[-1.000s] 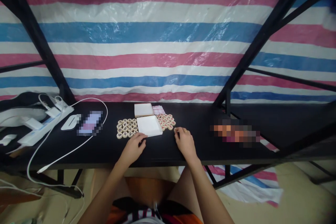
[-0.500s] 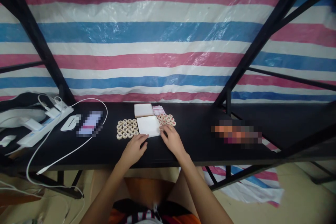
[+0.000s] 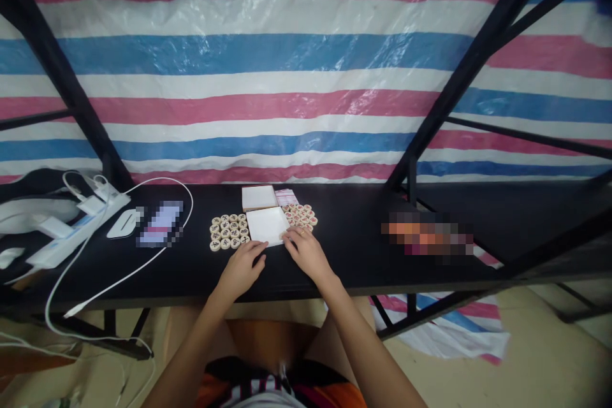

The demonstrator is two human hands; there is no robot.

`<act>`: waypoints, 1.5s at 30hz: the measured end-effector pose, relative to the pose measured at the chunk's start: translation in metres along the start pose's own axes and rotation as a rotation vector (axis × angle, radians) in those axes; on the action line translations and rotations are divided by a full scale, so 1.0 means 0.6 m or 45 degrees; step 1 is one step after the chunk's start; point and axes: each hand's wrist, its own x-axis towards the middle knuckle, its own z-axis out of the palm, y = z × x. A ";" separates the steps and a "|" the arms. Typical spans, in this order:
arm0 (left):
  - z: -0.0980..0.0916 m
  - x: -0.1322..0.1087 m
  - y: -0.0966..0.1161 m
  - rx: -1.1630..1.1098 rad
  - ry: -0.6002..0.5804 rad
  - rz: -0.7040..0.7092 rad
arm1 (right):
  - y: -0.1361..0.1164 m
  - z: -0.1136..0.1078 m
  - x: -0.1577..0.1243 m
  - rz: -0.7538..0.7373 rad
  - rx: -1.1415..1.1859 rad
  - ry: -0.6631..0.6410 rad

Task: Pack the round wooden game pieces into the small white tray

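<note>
Your right hand [image 3: 308, 255] had moved left since the earliest frame, from beyond the red-lettered discs [image 3: 303, 210] to the right near corner of the white box [image 3: 265, 224]. Your left hand [image 3: 243, 271] had stayed at the box's near edge. The box lay just ahead of your fingers and between your hands — both close to its near side, so neither was clearly nearer. It looked roughly square, with no long axis you could rely on. Your left thumb stood apart from loosely bent fingers; your right fingers were curled at the rim — whether they pinched anything, you could not tell. Black-lettered discs [image 3: 229, 233] stood in rows left of the box, the red-lettered ones in a looser cluster right of it.
</note>
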 end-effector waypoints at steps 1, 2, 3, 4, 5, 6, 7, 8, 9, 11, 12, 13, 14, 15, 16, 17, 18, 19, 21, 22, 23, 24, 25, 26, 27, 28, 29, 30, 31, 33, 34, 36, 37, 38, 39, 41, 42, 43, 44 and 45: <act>0.000 0.000 0.000 0.000 -0.002 -0.004 | -0.002 -0.002 0.000 -0.006 -0.022 0.000; 0.000 0.000 0.000 0.001 -0.003 -0.007 | -0.004 -0.004 0.000 -0.011 -0.035 -0.006; 0.000 0.000 0.000 0.003 -0.003 -0.010 | -0.005 -0.005 0.000 -0.018 -0.040 -0.017; 0.000 0.000 0.001 0.004 0.000 -0.013 | -0.007 -0.007 0.000 -0.022 -0.040 -0.029; 0.000 0.000 0.002 0.004 0.002 -0.015 | -0.008 -0.008 0.000 -0.024 -0.041 -0.036; -0.001 0.000 0.002 0.004 0.005 -0.017 | -0.009 -0.009 0.000 -0.023 -0.046 -0.036; -0.001 0.000 0.003 0.002 0.006 -0.019 | -0.009 -0.008 0.000 -0.019 -0.057 -0.032; -0.001 0.000 0.004 0.002 0.009 -0.020 | -0.009 -0.007 0.000 -0.013 -0.072 -0.023; -0.002 0.000 0.005 0.001 0.012 -0.020 | -0.008 -0.006 0.000 -0.006 -0.088 -0.010; -0.002 -0.001 0.005 -0.001 0.018 -0.018 | -0.006 -0.004 -0.002 0.005 -0.115 0.012; -0.002 -0.001 0.005 -0.001 0.020 -0.018 | -0.005 -0.002 -0.002 0.012 -0.125 0.026; -0.002 -0.001 0.004 -0.001 0.021 -0.019 | -0.004 -0.002 -0.003 0.022 -0.135 0.045; -0.001 -0.001 0.004 0.000 0.020 -0.020 | -0.003 -0.001 -0.004 0.035 -0.143 0.065; -0.001 -0.001 0.003 0.002 0.017 -0.020 | -0.002 -0.001 -0.004 0.050 -0.151 0.081; -0.001 -0.001 0.002 0.003 0.015 -0.020 | -0.001 -0.001 -0.005 0.065 -0.157 0.093; 0.000 -0.001 0.001 0.001 0.014 -0.019 | -0.001 -0.002 -0.005 0.083 -0.161 0.099; 0.000 -0.001 0.001 -0.004 0.012 -0.018 | 0.000 -0.003 -0.006 0.105 -0.167 0.098; 0.000 -0.001 0.000 -0.010 0.011 -0.018 | 0.001 -0.004 -0.006 0.140 -0.179 0.099; 0.000 -0.001 0.000 -0.020 0.009 -0.024 | 0.003 -0.006 -0.007 0.267 -0.234 0.120; 0.000 -0.001 0.000 -0.023 0.009 -0.030 | 0.005 -0.006 -0.008 0.350 -0.270 0.137; 0.000 -0.001 0.000 -0.025 0.009 -0.034 | 0.007 -0.007 -0.009 0.432 -0.305 0.150; 0.000 -0.001 0.000 -0.028 0.010 -0.036 | 0.008 -0.006 -0.009 0.504 -0.339 0.157; -0.001 -0.002 0.000 -0.033 0.009 -0.035 | 0.010 -0.006 -0.010 0.558 -0.366 0.151; -0.001 -0.002 0.000 -0.039 0.008 -0.033 | 0.010 -0.005 -0.011 0.598 -0.389 0.136; -0.001 -0.002 0.000 -0.045 0.007 -0.031 | 0.010 -0.004 -0.011 0.629 -0.407 0.118; -0.001 -0.002 0.000 -0.049 0.006 -0.028 | 0.010 -0.004 -0.011 0.656 -0.424 0.103; -0.002 -0.002 0.000 -0.052 0.005 -0.026 | 0.010 -0.003 -0.011 0.679 -0.437 0.095; -0.002 -0.002 0.001 -0.054 0.006 -0.025 | 0.009 -0.002 -0.011 0.699 -0.447 0.094; -0.002 -0.001 0.001 -0.054 0.005 -0.025 | 0.009 -0.001 -0.012 0.715 -0.456 0.098; -0.003 -0.001 0.001 -0.052 0.004 -0.027 | 0.010 0.000 -0.012 0.738 -0.469 0.108; -0.003 0.000 0.002 -0.050 0.003 -0.030 | 0.011 0.000 -0.013 0.743 -0.472 0.117; -0.003 0.000 0.003 -0.047 0.005 -0.033 | 0.015 0.001 -0.014 0.722 -0.447 0.151; -0.003 -0.001 0.003 -0.044 0.005 -0.032 | 0.017 0.000 -0.015 0.683 -0.410 0.179; -0.004 -0.001 0.004 -0.041 0.005 -0.030 | 0.018 0.000 -0.014 0.619 -0.350 0.212; -0.003 -0.001 0.004 -0.036 0.003 -0.026 | 0.019 -0.001 -0.013 0.530 -0.270 0.246; -0.003 -0.002 0.004 -0.023 -0.002 -0.018 | 0.017 -0.006 -0.008 0.314 -0.084 0.294; -0.003 -0.002 0.003 -0.020 -0.002 -0.012 | 0.013 -0.008 -0.004 0.208 -0.005 0.294; -0.003 -0.002 0.003 -0.021 -0.002 -0.004 | 0.008 -0.011 0.001 0.118 0.054 0.280; -0.003 -0.002 0.002 -0.026 -0.002 0.003 | 0.001 -0.013 0.007 0.046 0.094 0.247; -0.003 -0.001 0.002 -0.035 -0.001 0.008 | -0.007 -0.014 0.012 -0.007 0.112 0.202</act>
